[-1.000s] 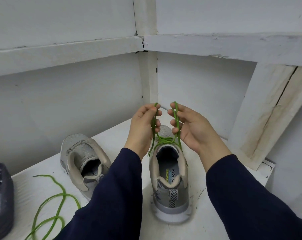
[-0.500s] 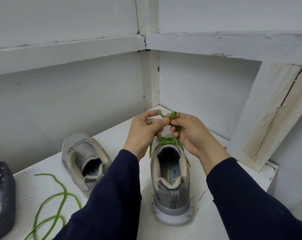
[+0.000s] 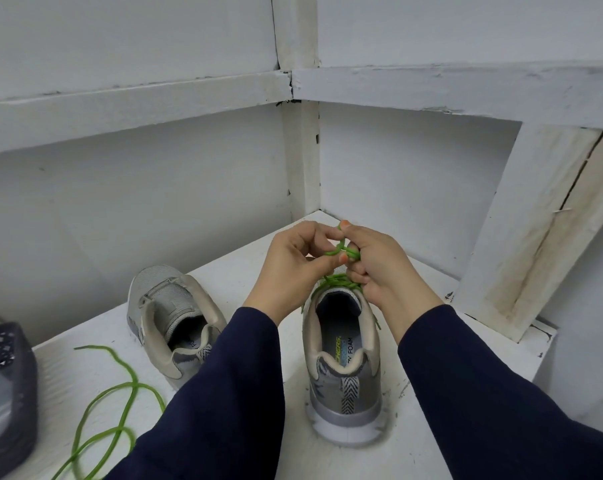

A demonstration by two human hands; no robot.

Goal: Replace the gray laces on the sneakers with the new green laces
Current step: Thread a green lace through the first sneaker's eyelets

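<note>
left hand (image 3: 289,268): thumb and forefinger pinch the lace (image 3: 348,251), other fingers curled
right hand (image 3: 379,268): fingers curled round the same lace, tips meeting the left hand's
hands: touching, just above the tongue of the near sneaker (image 3: 345,375)
lace: green, crossed through the top eyelets, both ends run up into the pinch; one short strand hangs down the sneaker's left side
near sneaker: gray, upright on the shelf (image 3: 244,271), heel toward the camera, between the two dark blue sleeves
other sneaker (image 3: 168,306): gray, left of the first, apart from it, heel toward the camera, angled left
spare lace (image 3: 120,403): green, loose loops on the shelf, bottom left, near the other sneaker
dark item (image 3: 6,393): far left edge, partly out of frame, cannot tell what it is
</note>
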